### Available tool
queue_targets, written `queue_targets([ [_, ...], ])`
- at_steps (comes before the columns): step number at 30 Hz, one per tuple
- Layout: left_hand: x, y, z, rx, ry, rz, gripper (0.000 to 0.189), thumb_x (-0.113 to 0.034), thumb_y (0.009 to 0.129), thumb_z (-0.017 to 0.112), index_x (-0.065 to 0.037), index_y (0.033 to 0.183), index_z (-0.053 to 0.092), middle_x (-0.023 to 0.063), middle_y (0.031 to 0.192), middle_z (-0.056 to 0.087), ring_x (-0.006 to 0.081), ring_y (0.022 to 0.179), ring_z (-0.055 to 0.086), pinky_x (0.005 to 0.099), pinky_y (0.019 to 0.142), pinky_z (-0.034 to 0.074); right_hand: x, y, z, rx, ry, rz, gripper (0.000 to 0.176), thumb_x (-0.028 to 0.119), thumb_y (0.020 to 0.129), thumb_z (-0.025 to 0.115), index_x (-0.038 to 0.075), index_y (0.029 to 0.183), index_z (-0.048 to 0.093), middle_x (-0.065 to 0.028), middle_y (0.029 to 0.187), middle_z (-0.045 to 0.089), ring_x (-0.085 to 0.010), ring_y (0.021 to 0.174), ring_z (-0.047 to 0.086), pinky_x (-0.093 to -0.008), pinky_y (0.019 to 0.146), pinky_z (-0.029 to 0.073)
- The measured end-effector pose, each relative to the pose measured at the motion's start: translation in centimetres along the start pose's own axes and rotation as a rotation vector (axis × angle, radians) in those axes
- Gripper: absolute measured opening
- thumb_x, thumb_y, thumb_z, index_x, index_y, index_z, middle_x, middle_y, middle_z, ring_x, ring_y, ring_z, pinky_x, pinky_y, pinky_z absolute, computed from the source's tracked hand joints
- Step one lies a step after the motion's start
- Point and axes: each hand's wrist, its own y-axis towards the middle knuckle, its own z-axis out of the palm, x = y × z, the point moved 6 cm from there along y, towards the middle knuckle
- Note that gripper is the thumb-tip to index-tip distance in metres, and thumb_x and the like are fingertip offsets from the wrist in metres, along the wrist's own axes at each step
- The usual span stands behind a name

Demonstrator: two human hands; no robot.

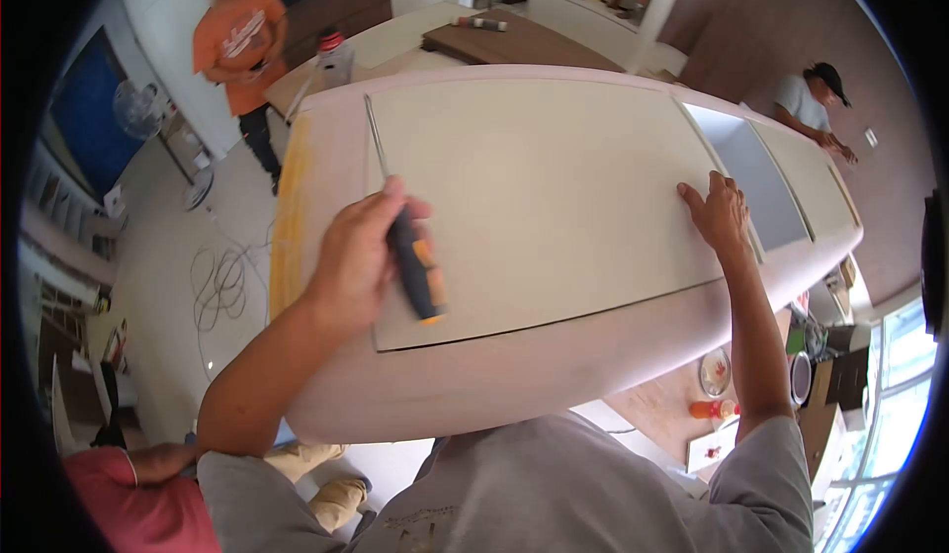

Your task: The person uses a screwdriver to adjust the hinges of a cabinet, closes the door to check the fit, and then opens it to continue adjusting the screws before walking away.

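My left hand (358, 252) is closed around the black and orange handle of a screwdriver (419, 274). Its thin metal shaft points away from me, with the tip near the far left corner of a large cream panel (539, 192). This panel lies in the top of a long, rounded, pale pink cabinet body (474, 395). Fingers spread, my right hand (720, 215) rests at the panel's right edge, beside a rectangular opening (756, 172) with pale inner walls. Right of that opening is a smaller cream panel (806, 163).
A person in orange (242, 44) stands at the back left; another person (806, 103) is at the far right wall. Someone in a red shirt (148, 499) is low at left. A fan (148, 123) and loose cable (219, 291) occupy the floor. An orange bottle (714, 410) lies at right.
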Motion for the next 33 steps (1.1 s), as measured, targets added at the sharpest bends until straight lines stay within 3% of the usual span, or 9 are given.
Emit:
queue_targets([
  [2, -0.7, -1.0, 0.1, -0.077, 0.036, -0.12, 0.036, -0.036, 0.1, 0.049, -0.001, 0.106, 0.056, 0.0071, 0.076, 0.059, 0.0196, 0.056, 0.06, 0.0349, 0.051, 0.052, -4.3, 0.8, 1.1, 0.121, -0.092, 0.233, 0.068, 0.053, 0.087, 0.062, -0.008, 0.117, 0.061, -0.0289, 0.116, 0.061, -0.0448, 0.112, 0.056, -0.0503, 0.095, 0.044],
  [6, -0.3, -3.8, 0.5, -0.122, 0.179, -0.137, 0.02, -0.015, 0.093, 0.056, -0.002, 0.108, 0.055, 0.0079, 0.075, 0.06, 0.0178, 0.054, 0.06, 0.0347, 0.051, 0.052, -6.1, 1.1, 0.7, 0.192, -0.128, 0.174, 0.072, 0.06, 0.088, 0.057, -0.009, 0.107, 0.063, -0.031, 0.109, 0.063, -0.0462, 0.109, 0.058, -0.0491, 0.096, 0.045],
  [13, 1.7, -11.5, 3.6, -0.129, 0.232, -0.154, 0.024, -0.011, 0.092, 0.057, -0.001, 0.113, 0.055, 0.0098, 0.081, 0.064, 0.017, 0.057, 0.062, 0.0292, 0.05, 0.05, -8.2, 1.3, 0.2, 0.296, -0.06, 0.016, 0.069, 0.059, 0.087, 0.06, -0.008, 0.103, 0.063, -0.0294, 0.094, 0.067, -0.0398, 0.092, 0.067, -0.0476, 0.083, 0.051],
  [20, 2.7, -14.0, 5.3, -0.213, 0.437, 0.175, 0.026, -0.012, 0.095, 0.057, -0.002, 0.119, 0.056, 0.0071, 0.09, 0.065, 0.0117, 0.078, 0.062, 0.0238, 0.067, 0.049, -11.6, 4.4, -0.8, 0.381, 0.359, 0.142, 0.057, 0.048, 0.087, 0.065, -0.009, 0.085, 0.068, -0.018, 0.073, 0.066, -0.0224, 0.067, 0.064, -0.0373, 0.066, 0.052],
  [26, 0.8, -11.2, 7.3, -0.321, 0.524, 0.541, 0.021, -0.009, 0.096, 0.055, -0.001, 0.115, 0.056, 0.0093, 0.102, 0.065, 0.0186, 0.108, 0.058, 0.0307, 0.098, 0.041, -12.9, 7.7, -3.0, 0.737, 1.243, 0.218, 0.04, 0.041, 0.084, 0.069, 0.001, 0.086, 0.066, -0.0097, 0.077, 0.066, -0.0165, 0.063, 0.061, -0.031, 0.064, 0.05],
  [29, -2.5, -9.8, 8.8, -0.43, 0.566, 0.673, 0.02, -0.01, 0.096, 0.056, -0.001, 0.114, 0.056, 0.0105, 0.105, 0.065, 0.0178, 0.105, 0.059, 0.0291, 0.096, 0.042, -14.2, 10.5, -3.6, 0.925, 1.372, 0.139, 0.043, 0.042, 0.09, 0.063, -0.001, 0.091, 0.064, -0.0089, 0.075, 0.066, -0.0122, 0.055, 0.06, -0.0232, 0.044, 0.049],
  [30, -4.0, -9.2, 9.3, -0.46, 0.575, 0.743, 0.019, -0.013, 0.096, 0.058, -0.001, 0.111, 0.057, 0.0102, 0.103, 0.067, 0.0147, 0.098, 0.06, 0.0269, 0.089, 0.044, -13.4, 10.5, -4.6, 0.785, 1.554, 0.092, 0.044, 0.043, 0.092, 0.06, -0.002, 0.094, 0.064, -0.0092, 0.074, 0.066, -0.0117, 0.054, 0.06, -0.0221, 0.04, 0.048],
  [32, -7.3, -7.7, 10.2, -0.498, 0.56, 0.927, 0.018, -0.016, 0.093, 0.062, -0.001, 0.104, 0.06, 0.0095, 0.097, 0.068, 0.0121, 0.086, 0.06, 0.026, 0.076, 0.047, -12.8, 11.3, -5.7, 0.638, 1.725, 0.06, 0.048, 0.042, 0.097, 0.054, -0.005, 0.102, 0.06, -0.0087, 0.072, 0.064, -0.0106, 0.053, 0.062, -0.0205, 0.04, 0.05],
  [33, -8.9, -7.2, 10.8, -0.502, 0.535, 1.043, 0.018, -0.016, 0.091, 0.064, -0.001, 0.1, 0.061, 0.009, 0.094, 0.068, 0.0126, 0.081, 0.059, 0.0273, 0.07, 0.048, -14.1, 13.8, -4.3, 0.895, 1.765, 0.047, 0.041, 0.032, 0.1, 0.052, -0.008, 0.107, 0.057, -0.0118, 0.08, 0.065, -0.0161, 0.068, 0.067, -0.0235, 0.053, 0.057],
])
